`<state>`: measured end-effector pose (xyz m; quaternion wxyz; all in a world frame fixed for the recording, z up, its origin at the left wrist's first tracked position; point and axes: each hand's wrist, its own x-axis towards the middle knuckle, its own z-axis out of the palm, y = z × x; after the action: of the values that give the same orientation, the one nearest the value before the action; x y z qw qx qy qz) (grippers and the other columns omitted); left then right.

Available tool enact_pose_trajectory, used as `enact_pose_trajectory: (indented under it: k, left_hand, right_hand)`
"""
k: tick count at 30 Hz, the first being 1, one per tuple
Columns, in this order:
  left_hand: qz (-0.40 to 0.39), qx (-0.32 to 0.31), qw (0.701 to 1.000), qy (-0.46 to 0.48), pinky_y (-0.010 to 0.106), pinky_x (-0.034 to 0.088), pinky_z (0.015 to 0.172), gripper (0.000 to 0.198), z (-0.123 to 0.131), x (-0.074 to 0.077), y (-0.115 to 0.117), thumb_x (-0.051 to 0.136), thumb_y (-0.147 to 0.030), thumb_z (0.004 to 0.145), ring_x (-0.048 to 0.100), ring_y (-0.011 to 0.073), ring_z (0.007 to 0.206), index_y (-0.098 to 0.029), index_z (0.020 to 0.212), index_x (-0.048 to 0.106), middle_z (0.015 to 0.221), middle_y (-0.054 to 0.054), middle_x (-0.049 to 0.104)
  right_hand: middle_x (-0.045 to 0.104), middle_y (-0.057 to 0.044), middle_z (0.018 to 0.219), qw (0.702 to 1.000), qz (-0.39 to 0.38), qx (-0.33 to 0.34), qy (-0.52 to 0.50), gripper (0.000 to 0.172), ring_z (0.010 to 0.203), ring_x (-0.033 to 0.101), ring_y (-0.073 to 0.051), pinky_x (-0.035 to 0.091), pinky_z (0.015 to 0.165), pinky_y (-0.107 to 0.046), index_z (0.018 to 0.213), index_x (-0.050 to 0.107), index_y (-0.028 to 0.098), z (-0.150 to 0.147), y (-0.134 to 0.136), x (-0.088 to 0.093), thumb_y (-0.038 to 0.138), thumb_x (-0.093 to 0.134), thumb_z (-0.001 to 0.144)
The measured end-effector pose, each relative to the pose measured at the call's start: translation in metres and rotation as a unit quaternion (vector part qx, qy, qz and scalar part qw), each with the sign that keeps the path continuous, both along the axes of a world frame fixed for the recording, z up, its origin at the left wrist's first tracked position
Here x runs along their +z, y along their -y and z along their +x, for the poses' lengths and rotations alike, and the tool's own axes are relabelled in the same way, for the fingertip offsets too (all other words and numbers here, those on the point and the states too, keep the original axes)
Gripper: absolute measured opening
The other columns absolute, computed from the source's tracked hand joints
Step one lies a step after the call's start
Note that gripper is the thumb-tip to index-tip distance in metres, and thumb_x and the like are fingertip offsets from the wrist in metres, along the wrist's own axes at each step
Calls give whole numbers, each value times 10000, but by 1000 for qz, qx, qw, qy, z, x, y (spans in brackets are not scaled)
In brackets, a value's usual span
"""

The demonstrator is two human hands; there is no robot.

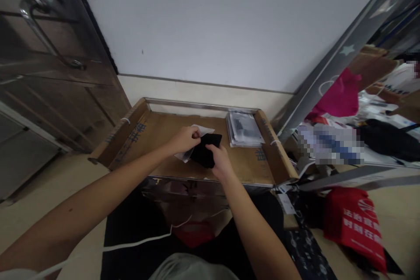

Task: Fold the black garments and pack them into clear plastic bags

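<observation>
Left grip: the left hand point(185, 139) has thumb and fingers pinched shut on the far edge of a black cloth point(204, 152), and on a white bag point(206, 131) with it.
Right grip: the right hand point(222, 162) is closed on the near right edge of the cloth, thumb on top.
Cloth place: between both hands, just above the middle of the table point(203, 105).
Cloth axis: the long side slants from near left to far right, and the cloth lies nearly flat.
Bag: it peeks out past the far edge of the cloth and at its near left; the rest is hidden behind the cloth.
Cardboard point(154, 131): lines the table top and its raised sides. Blue characters are printed on both sides, too skewed to read.
Stack point(244, 129): clear packets with dark contents at the far right corner of the table, apart from the hands.
Sack point(356, 223): red, on the floor to the right of the table. Its white characters are too small to read.
</observation>
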<state>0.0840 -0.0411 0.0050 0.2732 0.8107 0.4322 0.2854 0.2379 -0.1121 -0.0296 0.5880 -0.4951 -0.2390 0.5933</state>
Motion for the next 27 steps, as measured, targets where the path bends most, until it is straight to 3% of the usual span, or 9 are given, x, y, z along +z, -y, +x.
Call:
enact_pose_trajectory:
  k: [3, 7, 11, 20, 27]
  left_hand:
    - [-7, 7, 1000, 4, 262, 399, 642, 75, 1, 3, 3, 607, -164, 748, 577, 142, 692, -176, 801, 660, 726, 5, 653]
    - [-32, 4, 999, 28, 259, 411, 646, 57, 4, 7, 7, 615, -185, 775, 575, 141, 699, -171, 808, 660, 727, 8, 651]
    - [-36, -17, 998, 39, 261, 421, 657, 50, 7, 12, 9, 610, -182, 790, 581, 138, 714, -174, 804, 657, 761, 12, 662]
    - [-79, -21, 995, 59, 257, 389, 583, 40, 10, 14, 16, 604, -190, 801, 539, 131, 634, -178, 788, 640, 672, -3, 596]
    - [-55, -41, 995, 66, 253, 405, 617, 76, 12, 19, 16, 573, -144, 782, 555, 128, 662, -174, 802, 640, 719, -3, 630]
  right_hand:
    - [754, -67, 786, 993, -24, 57, -100, 161, 780, 732, -260, 617, 751, -405, 921, 686, 193, 3, -3, 1, 242, 668, 768]
    - [755, -70, 803, 984, 15, 89, -153, 122, 859, 737, -268, 624, 813, -430, 917, 683, 209, -1, -7, -4, 245, 659, 803]
    - [749, -66, 812, 980, 26, 111, -165, 102, 892, 732, -263, 615, 851, -424, 910, 683, 208, -9, -10, -7, 252, 657, 821]
    - [749, -49, 814, 984, 27, 53, -167, 84, 879, 732, -243, 622, 827, -384, 891, 673, 223, -15, -21, -5, 254, 626, 829]
    - [706, -30, 689, 978, -2, 136, -159, 67, 790, 726, -231, 618, 775, -362, 825, 657, 202, -19, -21, -10, 165, 634, 774]
